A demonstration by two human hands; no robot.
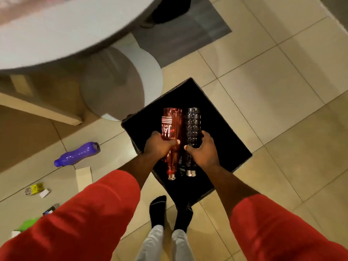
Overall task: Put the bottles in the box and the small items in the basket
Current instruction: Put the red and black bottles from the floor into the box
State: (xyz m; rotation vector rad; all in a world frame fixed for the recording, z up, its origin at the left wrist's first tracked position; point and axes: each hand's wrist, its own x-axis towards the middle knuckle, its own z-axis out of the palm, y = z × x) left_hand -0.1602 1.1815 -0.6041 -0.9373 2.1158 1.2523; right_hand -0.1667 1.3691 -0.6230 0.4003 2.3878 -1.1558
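A black box (226,129) stands open on the tiled floor in front of my feet. Over it, my left hand (160,146) grips a red transparent bottle (172,125), its silver cap pointing toward me. My right hand (202,149) grips a dark ribbed bottle (192,123) right beside it, cap toward me too. Both bottles lie roughly level above the box opening. A purple bottle (77,154) lies on its side on the floor to the left. No basket is in view.
A round white table (56,34) with a round pedestal base (120,85) stands at the upper left. Small items lie on the floor at the lower left: a yellow packet (36,187), a white piece (44,193), a green object (28,224). A grey mat (188,40) lies beyond.
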